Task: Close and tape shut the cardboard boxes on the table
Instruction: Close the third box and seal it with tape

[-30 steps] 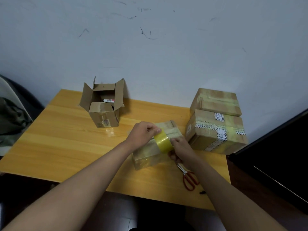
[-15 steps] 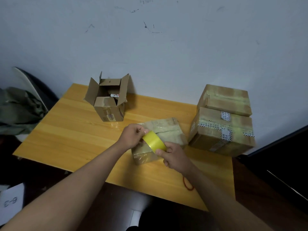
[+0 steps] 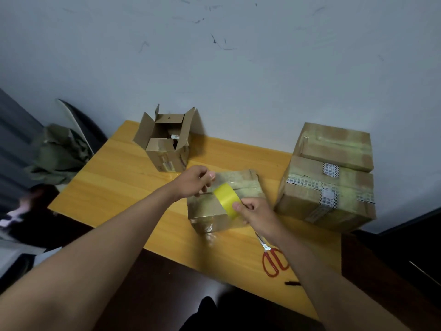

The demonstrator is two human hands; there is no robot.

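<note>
Right hand point(image 3: 256, 215) grips tape roll point(image 3: 226, 199), now nearer box's point(image 3: 210, 212) front edge; left hand point(image 3: 194, 181) pinches tape end, strip lengthening along seam.

I see a yellow wood table point(image 3: 114, 187). On it sit an open box point(image 3: 167, 149), a shut box point(image 3: 214, 211), a big box point(image 3: 317, 201) and red scissors point(image 3: 273, 256).

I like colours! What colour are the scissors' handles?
Red, on the scissors, seen in the head view.
</note>
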